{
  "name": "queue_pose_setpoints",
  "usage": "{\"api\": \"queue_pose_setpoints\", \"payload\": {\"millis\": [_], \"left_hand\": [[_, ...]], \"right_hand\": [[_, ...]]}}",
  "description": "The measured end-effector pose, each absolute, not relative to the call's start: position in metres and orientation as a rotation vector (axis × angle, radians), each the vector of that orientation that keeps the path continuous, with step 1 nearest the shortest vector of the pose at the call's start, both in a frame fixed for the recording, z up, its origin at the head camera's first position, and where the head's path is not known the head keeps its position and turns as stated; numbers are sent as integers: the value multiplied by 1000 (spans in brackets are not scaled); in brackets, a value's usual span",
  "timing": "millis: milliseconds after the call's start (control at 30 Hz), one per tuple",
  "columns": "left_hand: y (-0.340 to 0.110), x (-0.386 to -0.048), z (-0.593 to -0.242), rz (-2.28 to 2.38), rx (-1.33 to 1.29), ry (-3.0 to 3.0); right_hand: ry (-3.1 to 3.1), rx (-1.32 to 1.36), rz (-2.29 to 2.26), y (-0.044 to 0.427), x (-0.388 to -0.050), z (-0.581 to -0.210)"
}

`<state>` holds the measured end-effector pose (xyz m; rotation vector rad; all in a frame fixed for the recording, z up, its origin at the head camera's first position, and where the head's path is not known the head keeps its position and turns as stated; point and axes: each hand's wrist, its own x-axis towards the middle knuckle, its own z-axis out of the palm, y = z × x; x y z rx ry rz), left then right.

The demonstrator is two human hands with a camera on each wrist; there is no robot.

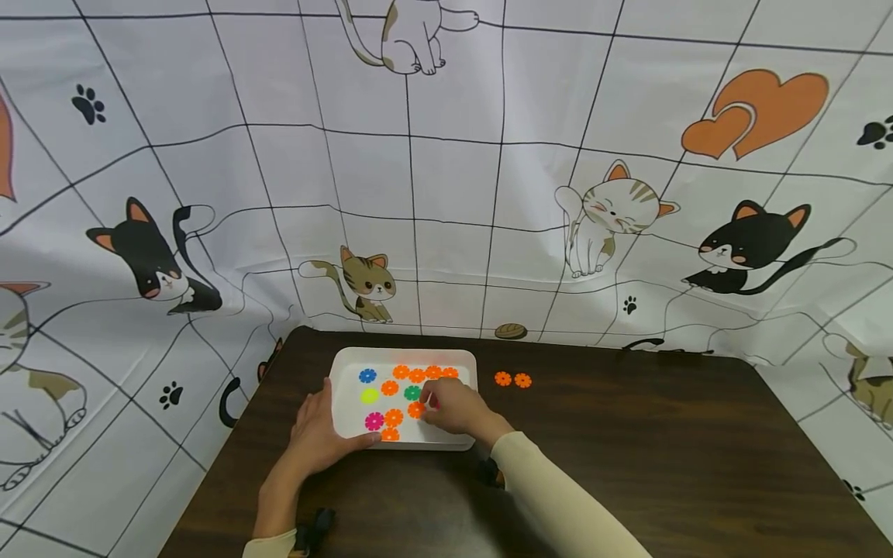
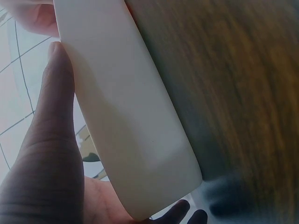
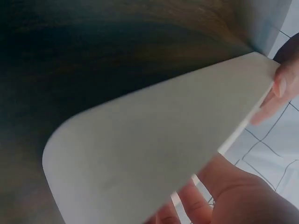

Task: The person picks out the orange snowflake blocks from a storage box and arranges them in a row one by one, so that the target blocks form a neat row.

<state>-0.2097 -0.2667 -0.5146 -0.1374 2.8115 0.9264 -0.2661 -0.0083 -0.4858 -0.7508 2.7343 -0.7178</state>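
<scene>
A white tray [image 1: 439, 443] stands on the dark table, holding several flower-shaped plastic discs, mostly orange. Among them are a blue disc [image 1: 367, 376], a yellow-green disc [image 1: 370, 395], a green disc [image 1: 412, 393] and a magenta disc [image 1: 374, 421]. My left hand [image 1: 317, 434] holds the tray's near left corner, thumb along the near rim and fingers by the left side. Over the tray's right half, my right hand [image 1: 456, 407] has its fingers curled and pinches a small red disc [image 1: 434, 401], mostly hidden. In the right wrist view the tray wall [image 3: 154, 140] hides the fingertips.
Two orange discs [image 1: 512, 380] lie on the table [image 1: 628, 449] to the right of the tray. Behind the table hangs a white sheet [image 1: 446, 178] printed with cats and grid lines, meeting the table's back edge.
</scene>
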Motion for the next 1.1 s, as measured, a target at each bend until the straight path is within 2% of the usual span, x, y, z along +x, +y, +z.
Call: {"api": "queue_pose_setpoints", "payload": {"millis": [500,1100], "left_hand": [[-266,-210,-514,929,-158,2809],[-267,-210,-515,947,-149,2809]], "right_hand": [[2781,-641,-656,-21,-266,-493],[2738,-641,-675,-20,-268,-496]]}}
